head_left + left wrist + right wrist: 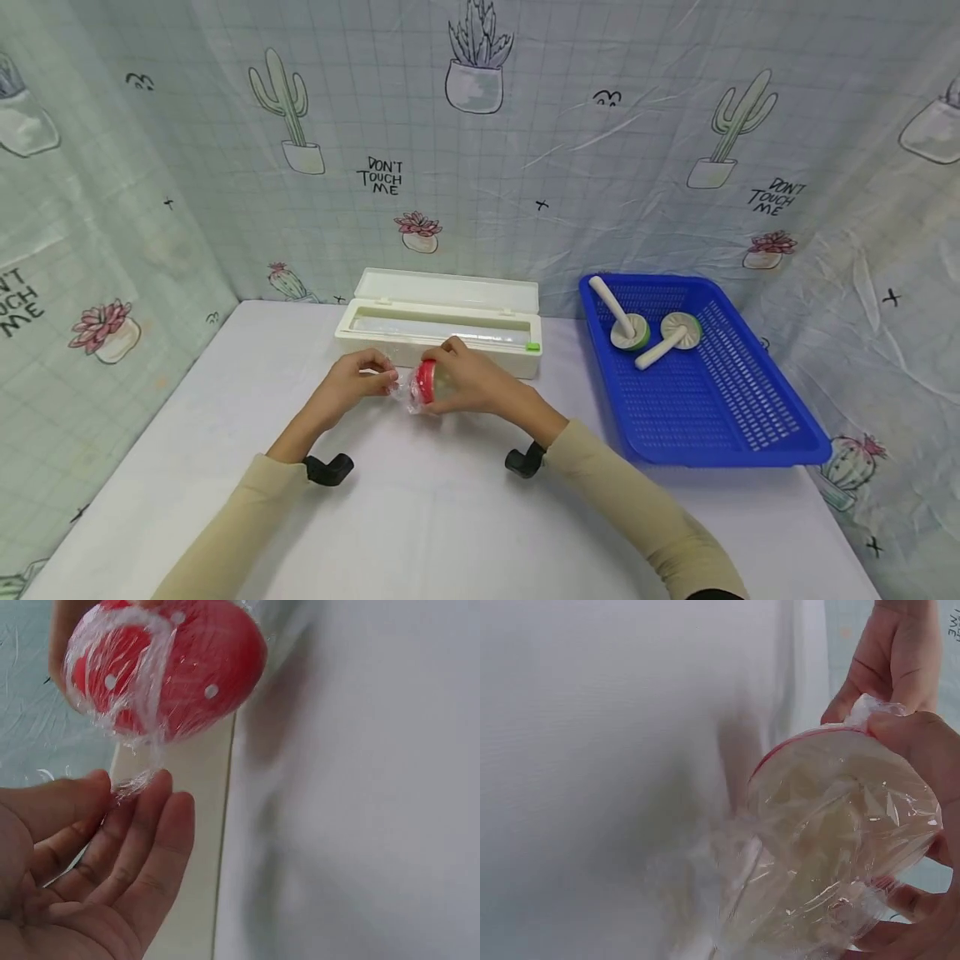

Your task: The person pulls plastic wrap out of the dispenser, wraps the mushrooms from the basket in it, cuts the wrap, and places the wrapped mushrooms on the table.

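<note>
A toy mushroom with a red, white-dotted cap (199, 671) is wrapped in clear cling film (840, 847). My right hand (476, 382) grips it from the side, thumb and fingers around the cap's edge. In the right wrist view its pale underside shows through the wrinkled film. My left hand (348, 387) pinches a gathered end of the film (135, 784) between thumb and fingertips. Both hands are raised in front of a white cling film dispenser (375, 345). Its lid (447, 292) stands up at the back, and a roll of film lies inside.
At the right stands a blue plastic basket (697, 408) holding two more toy mushrooms (632, 331) with pale stems and green-edged caps. A green slider (533, 347) sits at the dispenser's right end. The white table (442, 517) meets printed cloth walls behind and at both sides.
</note>
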A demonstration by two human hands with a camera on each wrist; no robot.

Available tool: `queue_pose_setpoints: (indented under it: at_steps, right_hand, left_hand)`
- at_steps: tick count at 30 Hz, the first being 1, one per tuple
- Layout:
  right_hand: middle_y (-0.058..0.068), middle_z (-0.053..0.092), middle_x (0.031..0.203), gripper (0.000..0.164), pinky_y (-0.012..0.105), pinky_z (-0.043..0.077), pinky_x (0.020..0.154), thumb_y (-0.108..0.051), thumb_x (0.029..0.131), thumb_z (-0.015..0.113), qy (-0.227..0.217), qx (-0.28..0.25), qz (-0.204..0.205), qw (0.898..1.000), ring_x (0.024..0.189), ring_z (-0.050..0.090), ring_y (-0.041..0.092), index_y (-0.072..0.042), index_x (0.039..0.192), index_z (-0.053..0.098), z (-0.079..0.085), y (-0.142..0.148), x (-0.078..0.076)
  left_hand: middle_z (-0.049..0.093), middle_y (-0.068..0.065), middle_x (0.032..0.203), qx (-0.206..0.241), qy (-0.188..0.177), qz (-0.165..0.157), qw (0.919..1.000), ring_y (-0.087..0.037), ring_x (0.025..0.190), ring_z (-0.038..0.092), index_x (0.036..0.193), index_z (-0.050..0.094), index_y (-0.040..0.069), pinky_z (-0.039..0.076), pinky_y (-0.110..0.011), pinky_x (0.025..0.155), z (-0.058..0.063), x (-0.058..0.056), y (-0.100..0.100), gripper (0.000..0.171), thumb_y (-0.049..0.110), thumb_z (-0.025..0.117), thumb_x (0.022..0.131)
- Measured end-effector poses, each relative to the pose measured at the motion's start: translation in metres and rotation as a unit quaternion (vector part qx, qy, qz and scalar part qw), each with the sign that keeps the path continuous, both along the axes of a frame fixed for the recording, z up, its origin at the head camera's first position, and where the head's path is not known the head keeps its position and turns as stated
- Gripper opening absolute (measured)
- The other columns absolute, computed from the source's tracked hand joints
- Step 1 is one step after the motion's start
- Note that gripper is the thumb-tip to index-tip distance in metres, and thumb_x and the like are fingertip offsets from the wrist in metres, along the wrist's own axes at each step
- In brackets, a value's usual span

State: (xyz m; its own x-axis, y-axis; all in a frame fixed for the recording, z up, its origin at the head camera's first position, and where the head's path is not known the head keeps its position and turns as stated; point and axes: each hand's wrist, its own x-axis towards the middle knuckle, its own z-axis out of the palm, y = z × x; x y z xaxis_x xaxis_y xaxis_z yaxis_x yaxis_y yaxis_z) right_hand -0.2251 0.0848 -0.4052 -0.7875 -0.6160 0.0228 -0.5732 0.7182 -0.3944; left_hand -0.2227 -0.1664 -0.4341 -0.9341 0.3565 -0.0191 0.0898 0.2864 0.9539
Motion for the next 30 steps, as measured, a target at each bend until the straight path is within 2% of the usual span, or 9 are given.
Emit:
queue_pose_setpoints:
  at_steps: [3, 8, 15, 20, 22, 24, 27, 30]
  right_hand:
    - [0.009, 0.052, 0.126, 0.077, 0.030, 0.053, 0.084, -0.051, 0.080, 0.082, -0.018, -0.011, -0.010, 1.000, 0.097, 0.059, 0.018, -0.018, 0.143, 0.052, -0.005, 0.006, 0.001]
    - [0.010, 0.052, 0.123, 0.075, 0.029, 0.054, 0.079, -0.049, 0.083, 0.081, -0.037, -0.031, -0.020, 0.999, 0.096, 0.062, 0.017, -0.017, 0.144, 0.051, -0.010, 0.013, 0.002]
    - [0.010, 0.053, 0.125, 0.074, 0.027, 0.054, 0.078, -0.049, 0.085, 0.080, -0.051, -0.034, -0.025, 0.998, 0.098, 0.063, 0.017, -0.016, 0.145, 0.052, -0.012, 0.010, 0.001]
    - [0.012, 0.054, 0.129, 0.072, 0.029, 0.055, 0.080, -0.048, 0.085, 0.080, -0.074, -0.034, -0.029, 0.996, 0.099, 0.064, 0.018, -0.016, 0.144, 0.053, -0.011, 0.009, 0.001]
    - [0.013, 0.055, 0.132, 0.070, 0.029, 0.055, 0.081, -0.047, 0.086, 0.080, -0.081, -0.036, -0.024, 0.996, 0.100, 0.065, 0.019, -0.016, 0.143, 0.054, -0.011, 0.008, -0.001]
    - [0.014, 0.055, 0.134, 0.069, 0.029, 0.055, 0.082, -0.046, 0.086, 0.080, -0.085, -0.040, -0.017, 0.995, 0.101, 0.065, 0.019, -0.016, 0.142, 0.055, -0.012, 0.009, -0.003]
    - [0.014, 0.055, 0.136, 0.066, 0.030, 0.055, 0.083, -0.044, 0.086, 0.081, -0.088, -0.046, -0.006, 0.995, 0.100, 0.064, 0.019, -0.015, 0.139, 0.056, -0.012, 0.010, -0.006]
    - [0.014, 0.055, 0.138, 0.067, 0.033, 0.054, 0.087, -0.046, 0.085, 0.082, -0.084, -0.042, -0.005, 0.996, 0.103, 0.061, 0.020, -0.014, 0.139, 0.057, -0.013, 0.010, -0.008]
  left_hand:
    - [0.063, -0.022, 0.102, 0.006, -0.004, 0.010, 0.9999, -0.021, 0.087, 0.070, 0.105, 0.059, -0.011, 0.061, -0.034, 0.080, -0.004, 0.004, 0.005, 0.016, 0.003, 0.064, 0.099]
    - [0.063, -0.022, 0.102, 0.016, -0.018, 0.016, 0.9996, -0.025, 0.085, 0.072, 0.105, 0.058, -0.012, 0.062, -0.035, 0.079, -0.003, 0.009, 0.009, 0.016, 0.003, 0.062, 0.100]
    - [0.066, -0.018, 0.099, -0.001, 0.035, -0.011, 0.9993, -0.022, 0.085, 0.071, 0.096, 0.058, -0.004, 0.061, -0.032, 0.079, 0.000, 0.018, 0.019, 0.011, 0.005, 0.063, 0.100]
    - [0.061, -0.022, 0.105, 0.047, 0.033, -0.012, 0.9983, -0.023, 0.087, 0.072, 0.097, 0.055, -0.004, 0.060, -0.033, 0.082, -0.002, 0.020, 0.028, 0.012, 0.005, 0.061, 0.102]
    - [0.060, -0.023, 0.107, 0.054, 0.029, -0.018, 0.9980, -0.024, 0.088, 0.072, 0.101, 0.056, -0.005, 0.060, -0.035, 0.084, -0.001, 0.020, 0.028, 0.013, 0.007, 0.060, 0.102]
    - [0.063, -0.022, 0.111, 0.042, 0.033, -0.025, 0.9983, -0.023, 0.091, 0.072, 0.109, 0.061, -0.005, 0.060, -0.039, 0.086, -0.001, 0.020, 0.029, 0.015, 0.009, 0.061, 0.102]
    - [0.069, -0.017, 0.114, 0.008, 0.059, -0.033, 0.9977, -0.021, 0.093, 0.073, 0.117, 0.068, -0.001, 0.060, -0.042, 0.086, 0.000, 0.020, 0.028, 0.020, 0.007, 0.064, 0.100]
    - [0.073, -0.012, 0.110, -0.038, 0.116, -0.031, 0.9920, -0.019, 0.093, 0.072, 0.116, 0.074, 0.003, 0.060, -0.036, 0.083, -0.001, 0.018, 0.029, 0.023, 0.005, 0.072, 0.093]
